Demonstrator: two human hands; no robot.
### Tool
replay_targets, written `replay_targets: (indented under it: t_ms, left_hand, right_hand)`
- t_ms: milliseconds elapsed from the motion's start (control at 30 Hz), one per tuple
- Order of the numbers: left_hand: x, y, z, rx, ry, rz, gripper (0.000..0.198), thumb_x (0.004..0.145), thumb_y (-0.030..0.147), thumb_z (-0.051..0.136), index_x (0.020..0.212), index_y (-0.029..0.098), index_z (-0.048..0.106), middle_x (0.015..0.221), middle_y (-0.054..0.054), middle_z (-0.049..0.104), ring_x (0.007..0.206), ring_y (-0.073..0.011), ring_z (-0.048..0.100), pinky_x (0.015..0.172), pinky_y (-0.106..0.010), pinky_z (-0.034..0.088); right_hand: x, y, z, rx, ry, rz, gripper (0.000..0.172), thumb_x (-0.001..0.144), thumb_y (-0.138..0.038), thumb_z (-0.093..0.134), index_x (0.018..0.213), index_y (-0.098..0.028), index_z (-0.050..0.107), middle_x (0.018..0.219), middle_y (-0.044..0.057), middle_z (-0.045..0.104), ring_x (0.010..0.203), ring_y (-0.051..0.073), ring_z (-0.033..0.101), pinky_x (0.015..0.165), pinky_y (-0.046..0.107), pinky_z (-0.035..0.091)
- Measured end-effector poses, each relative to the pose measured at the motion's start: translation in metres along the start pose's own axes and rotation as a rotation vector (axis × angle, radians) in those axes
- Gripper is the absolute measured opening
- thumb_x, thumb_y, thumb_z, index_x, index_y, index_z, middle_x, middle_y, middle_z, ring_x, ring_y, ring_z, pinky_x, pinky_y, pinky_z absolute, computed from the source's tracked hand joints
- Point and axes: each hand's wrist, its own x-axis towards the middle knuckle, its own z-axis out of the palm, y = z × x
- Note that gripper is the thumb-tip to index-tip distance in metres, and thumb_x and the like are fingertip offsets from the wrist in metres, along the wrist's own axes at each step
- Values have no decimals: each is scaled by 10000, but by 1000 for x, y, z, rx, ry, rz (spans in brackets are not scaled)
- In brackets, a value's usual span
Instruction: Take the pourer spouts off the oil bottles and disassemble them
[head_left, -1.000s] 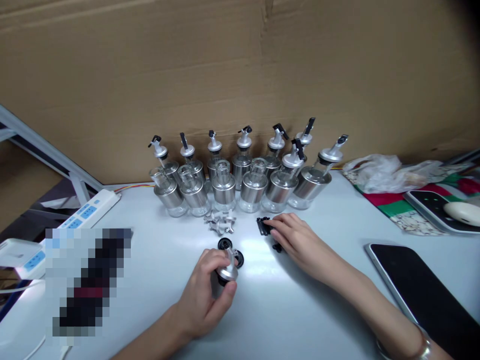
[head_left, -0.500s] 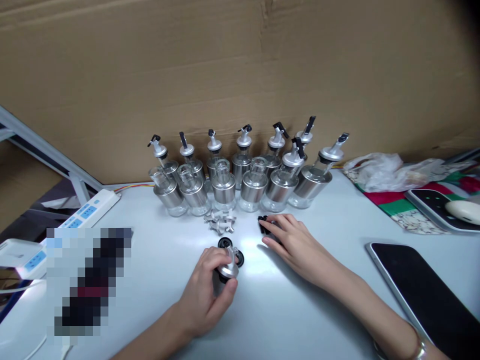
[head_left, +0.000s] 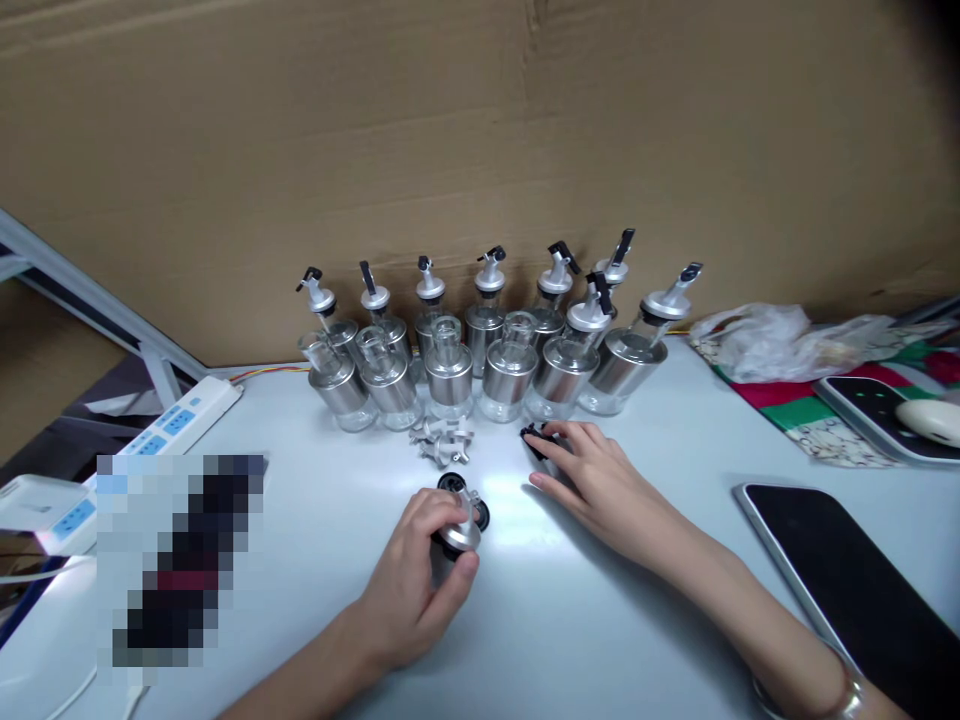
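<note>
My left hand (head_left: 416, 580) is closed around a silver pour spout (head_left: 459, 537) with a black base, held low over the table. Just beyond it lie black ring-shaped stoppers (head_left: 452, 483), partly covered by the spout and fingers. Several loose silver spout pieces (head_left: 442, 443) are heaped farther back. To the right, my right hand (head_left: 604, 485) stretches out with fingers apart, its fingertips at a small pile of black lever caps (head_left: 534, 437). The fingers hide part of that pile, and nothing shows gripped in them.
Glass bottles with steel bands stand in two rows at the back; some front ones are uncapped (head_left: 448, 380), others carry spouts (head_left: 566, 375). A cardboard wall (head_left: 450, 150) rises behind. A tablet-like device (head_left: 847, 580) lies right, a power strip (head_left: 176, 420) left, a plastic bag (head_left: 780, 340) at back right.
My right fingertips have shifted slightly among the black caps, which now lie spread differently. My left hand keeps its hold on the spout, almost in the same place.
</note>
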Motion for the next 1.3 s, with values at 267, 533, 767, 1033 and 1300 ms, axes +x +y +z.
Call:
replay_targets:
  t_ms: [267, 533, 767, 1033, 1300]
  left_hand:
    - [1, 0, 0, -5, 17, 12, 221, 949, 209, 404, 1170, 204, 384, 981, -86, 521, 914, -201, 505, 786, -361, 433]
    - [1, 0, -1, -12, 13, 15, 235, 945, 191, 418, 1177, 202, 382, 984, -81, 515, 924, -198, 496, 803, -348, 417]
    - [0, 0, -3, -37, -38, -30, 142, 966, 203, 355, 1104, 204, 389, 970, -69, 485, 942, -202, 480, 821, -355, 396]
    - [0, -1, -4, -46, -43, -17, 146, 957, 179, 366, 1101, 199, 389, 970, -62, 472, 953, -197, 469, 828, -352, 382]
    - [0, 1, -4, -44, -45, -8, 156, 955, 166, 367, 1106, 195, 388, 977, -58, 476, 949, -185, 460, 827, -337, 376]
  right_hand:
    - [1, 1, -2, 16, -67, 6, 468, 923, -414, 441, 1286, -131, 525, 1254, 156, 542, 1158, 296, 472, 923, 479, 432]
    - [2, -1, -4, 69, -68, -18, 434, 925, -427, 438, 1249, -164, 557, 1217, 136, 566, 1135, 294, 487, 913, 489, 446]
    - [1, -4, -2, 167, -36, -45, 378, 919, -357, 454, 1185, -129, 595, 1155, 157, 573, 1097, 278, 531, 931, 453, 476]
    - [1, -3, -1, 103, 10, -11, 422, 912, -357, 467, 1232, -102, 571, 1153, 173, 567, 1085, 292, 537, 934, 475, 472]
    - [1, -6, -6, 87, -45, -46, 407, 909, -361, 485, 1210, -104, 581, 1110, 147, 591, 1042, 275, 541, 894, 454, 486]
